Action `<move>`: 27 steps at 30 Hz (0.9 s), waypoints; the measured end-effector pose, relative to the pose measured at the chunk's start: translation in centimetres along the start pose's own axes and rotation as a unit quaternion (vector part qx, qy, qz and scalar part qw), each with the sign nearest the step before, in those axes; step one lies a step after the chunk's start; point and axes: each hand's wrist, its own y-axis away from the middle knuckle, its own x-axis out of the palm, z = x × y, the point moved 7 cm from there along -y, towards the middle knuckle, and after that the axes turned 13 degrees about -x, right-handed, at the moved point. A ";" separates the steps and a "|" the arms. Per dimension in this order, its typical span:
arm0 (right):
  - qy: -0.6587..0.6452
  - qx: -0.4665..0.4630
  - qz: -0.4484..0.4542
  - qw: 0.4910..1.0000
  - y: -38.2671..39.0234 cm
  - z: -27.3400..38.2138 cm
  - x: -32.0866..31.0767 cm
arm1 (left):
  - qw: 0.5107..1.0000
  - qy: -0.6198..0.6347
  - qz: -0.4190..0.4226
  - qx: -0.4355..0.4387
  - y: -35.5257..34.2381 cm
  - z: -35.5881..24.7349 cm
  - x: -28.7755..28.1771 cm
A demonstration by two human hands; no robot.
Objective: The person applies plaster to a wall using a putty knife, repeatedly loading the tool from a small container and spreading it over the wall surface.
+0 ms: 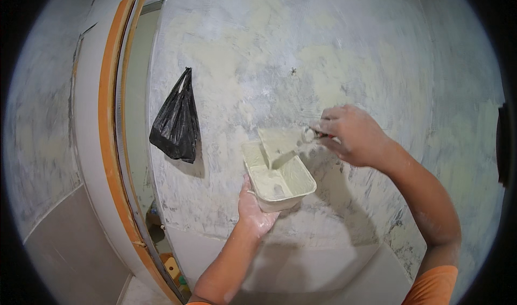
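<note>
My left hand (pixel 255 210) supports a rectangular plastic tub (pixel 273 199) from below, its fingers partly hidden by the tub. Pale, cream-coloured wet putty (pixel 260 178) coats the tub's inside walls and bottom. My right hand (pixel 353 135) is wrapped round the handle of a putty knife. The wide blade of the putty knife (pixel 276 143) is smeared with putty and tilts down into the tub, its lower edge against or close to the putty inside. Whitish residue marks both hands.
Patchy putty covers the wall (pixel 242 46) ahead. A black plastic bag (pixel 179 124) hangs on it to the left, beside a door frame with an orange-brown edge (pixel 110 111). A small fixture or hole (pixel 293 71) marks the wall. Grey panelling (pixel 70 246) lines the lower left.
</note>
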 end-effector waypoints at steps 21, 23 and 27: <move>0.117 0.140 -0.024 0.983 0.3 -3.9 13.6 | 0.992 -0.044 -0.061 0.098 2.2 -5.9 2.8; 0.096 0.171 0.031 0.980 1.6 -2.8 14.5 | 0.987 -0.065 -0.099 0.109 2.6 -6.2 1.7; 0.090 0.156 -0.034 0.983 0.2 -2.0 11.2 | 0.987 -0.065 -0.125 0.072 2.4 -5.3 -0.5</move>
